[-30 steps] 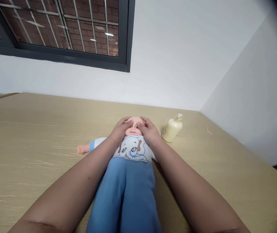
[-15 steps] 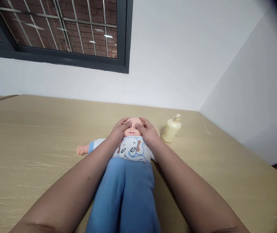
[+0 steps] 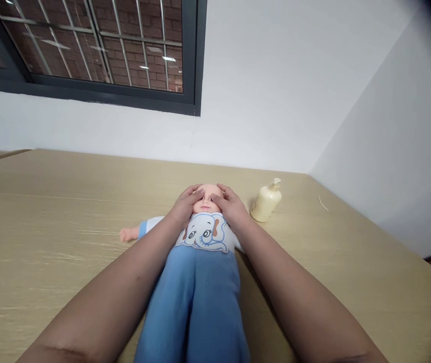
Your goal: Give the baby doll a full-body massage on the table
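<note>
A baby doll point(image 3: 211, 275) lies on its back on the table, its head away from me, dressed in blue trousers and a white top with an elephant face. My left hand point(image 3: 187, 205) cups the left side of the doll's head, thumb over the eye area. On the other side my right hand point(image 3: 231, 205) holds the head the same way, its thumb by the other eye. Mouth and forehead show between the thumbs. One doll arm sticks out to the left; the other is mostly hidden behind my right forearm.
A cream pump bottle point(image 3: 266, 202) stands on the wood-coloured table point(image 3: 67, 242), right of the doll's head. Farther right lies a thin pale strip point(image 3: 323, 202). Behind the table rises a white wall point(image 3: 260, 101) with a dark-framed, barred window point(image 3: 196, 60).
</note>
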The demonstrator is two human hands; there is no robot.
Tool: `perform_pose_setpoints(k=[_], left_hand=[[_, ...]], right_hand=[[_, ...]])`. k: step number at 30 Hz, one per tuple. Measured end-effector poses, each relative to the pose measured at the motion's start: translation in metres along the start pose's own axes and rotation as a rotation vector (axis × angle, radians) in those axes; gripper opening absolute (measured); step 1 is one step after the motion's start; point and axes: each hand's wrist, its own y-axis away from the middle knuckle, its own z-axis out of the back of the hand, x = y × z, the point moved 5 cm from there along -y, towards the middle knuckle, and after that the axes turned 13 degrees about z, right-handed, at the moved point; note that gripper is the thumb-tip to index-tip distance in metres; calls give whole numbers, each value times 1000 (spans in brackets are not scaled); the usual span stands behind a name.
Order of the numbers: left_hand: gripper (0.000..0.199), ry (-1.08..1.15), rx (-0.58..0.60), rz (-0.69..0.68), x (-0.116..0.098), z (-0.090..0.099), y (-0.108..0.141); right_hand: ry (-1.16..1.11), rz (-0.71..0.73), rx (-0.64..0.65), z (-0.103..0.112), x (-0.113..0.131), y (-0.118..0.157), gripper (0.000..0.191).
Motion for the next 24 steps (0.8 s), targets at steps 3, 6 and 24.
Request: perform_pose_setpoints(k=[3,6,24], left_hand=[[50,-4,5,0,0,-1,0],[49,-8,13,1,0,-1,-1],[46,-20,-6,0,0,0,0]], right_hand=[[-15,-9,-1,-1,0,0,61],[-82,-40,-14,-2,-2,1,61],[-176,-69,-14,-2,-2,2,67]])
